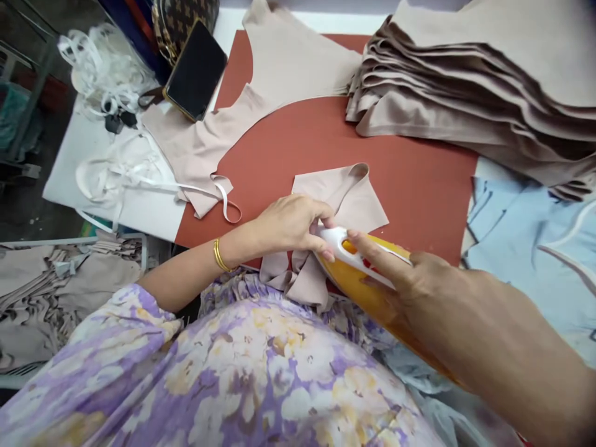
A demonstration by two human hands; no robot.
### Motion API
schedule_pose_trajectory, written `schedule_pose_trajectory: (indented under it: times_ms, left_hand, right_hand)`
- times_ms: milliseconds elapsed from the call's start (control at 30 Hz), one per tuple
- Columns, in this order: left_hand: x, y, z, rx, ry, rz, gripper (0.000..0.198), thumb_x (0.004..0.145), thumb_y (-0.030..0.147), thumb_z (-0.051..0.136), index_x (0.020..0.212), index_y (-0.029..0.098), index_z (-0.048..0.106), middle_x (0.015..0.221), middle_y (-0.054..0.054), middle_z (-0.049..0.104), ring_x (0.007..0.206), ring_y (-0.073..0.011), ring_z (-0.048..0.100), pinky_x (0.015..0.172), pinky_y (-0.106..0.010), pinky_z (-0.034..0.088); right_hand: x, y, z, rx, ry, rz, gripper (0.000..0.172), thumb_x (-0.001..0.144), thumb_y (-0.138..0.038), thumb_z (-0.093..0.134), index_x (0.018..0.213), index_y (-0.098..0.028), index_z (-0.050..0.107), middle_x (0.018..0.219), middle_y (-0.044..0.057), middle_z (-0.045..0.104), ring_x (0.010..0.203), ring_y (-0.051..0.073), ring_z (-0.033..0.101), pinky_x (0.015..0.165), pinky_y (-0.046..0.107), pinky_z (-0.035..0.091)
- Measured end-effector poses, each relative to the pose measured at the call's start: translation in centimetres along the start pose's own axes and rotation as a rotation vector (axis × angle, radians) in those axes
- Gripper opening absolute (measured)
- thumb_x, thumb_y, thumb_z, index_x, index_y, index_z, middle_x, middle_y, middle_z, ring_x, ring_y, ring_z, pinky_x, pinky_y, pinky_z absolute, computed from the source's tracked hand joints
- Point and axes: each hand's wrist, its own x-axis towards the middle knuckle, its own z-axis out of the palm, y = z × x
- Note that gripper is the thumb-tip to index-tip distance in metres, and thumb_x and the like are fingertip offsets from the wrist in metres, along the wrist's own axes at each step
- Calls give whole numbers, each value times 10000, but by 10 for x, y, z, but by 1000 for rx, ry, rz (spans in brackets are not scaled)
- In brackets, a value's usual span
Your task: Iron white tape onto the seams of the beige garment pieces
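Note:
My right hand is wrapped round a yellow-and-white tool, shaped like a clothes iron, with a tapered yellow body and a white looped handle. Its index finger stretches along the white part. My left hand, with a gold bangle at the wrist, curls thumb and finger against the white front end. Just beyond lies a small beige fabric piece, partly folded over. More crumpled beige fabric hangs below my left hand at the table edge. The far part of the tool is hidden behind my right forearm.
A brown-red mat covers the table. A thick beige fabric stack stands back right, beside blue fabric. Beige pieces, a phone and white straps lie back left. A fabric-filled basket stands at left.

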Motion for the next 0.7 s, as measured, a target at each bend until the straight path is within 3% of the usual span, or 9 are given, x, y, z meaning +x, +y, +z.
schedule_pose_trajectory:
  times_ms: [167, 300, 367, 433, 500, 567, 700]
  left_hand:
    - [-63, -29, 2, 136, 269, 129, 223, 895, 309, 650, 1041, 148, 697, 963, -73, 691, 926, -185, 601, 903, -314, 442]
    - [-104, -51, 15, 369, 131, 299, 383, 816, 408, 725, 1104, 159, 680, 1119, -125, 631, 1019, -239, 568, 913, -373, 472]
    - [-110, -60, 28, 464, 163, 360, 225, 837, 333, 701, 992, 170, 702, 1137, -123, 634, 1035, -250, 565, 886, -375, 486]
    - [-109, -64, 39, 478, 244, 417, 104, 881, 228, 627, 826, 163, 688, 1087, -106, 663, 1024, -236, 579, 872, -363, 494]
    - [-107, -64, 43, 422, 284, 456, 136, 898, 191, 593, 784, 158, 659, 1036, -88, 694, 1056, -229, 597, 884, -352, 496]
    - [-107, -58, 40, 355, 291, 499, 105, 904, 199, 589, 824, 157, 643, 972, -74, 717, 1056, -220, 625, 901, -349, 496]
    - [-111, -38, 27, 209, 326, 534, 92, 901, 167, 562, 822, 156, 609, 780, -24, 699, 763, -143, 639, 883, -331, 505]
  right_hand:
    - [0, -1, -4, -215, 58, -111, 644, 782, -53, 483, 1390, -253, 547, 577, -3, 464, 332, 128, 378, 418, 248, 96]
    - [0, 0, -6, -178, 57, -124, 592, 803, -62, 468, 1369, -218, 545, 630, 18, 477, 401, 156, 441, 406, 258, 174]
    - [-2, -6, -9, -199, 160, -122, 508, 842, -112, 448, 1334, -171, 559, 771, 105, 564, 603, 257, 580, 445, 300, 309]
    - [-4, -18, -12, -204, 283, -131, 460, 882, -181, 466, 1334, -127, 538, 1012, 201, 613, 905, 396, 610, 575, 420, 451]
    - [-4, -37, -13, -74, 368, -207, 442, 905, -219, 512, 1328, -92, 512, 1150, 226, 600, 1056, 419, 567, 736, 523, 501]
    - [0, -60, -9, 207, 364, -325, 410, 926, -229, 532, 1311, -92, 500, 1171, 189, 605, 1068, 316, 584, 834, 458, 531]
    - [15, -90, 8, 603, 115, -290, 364, 969, -219, 474, 1321, -127, 482, 1063, 88, 642, 893, 162, 632, 715, 281, 540]
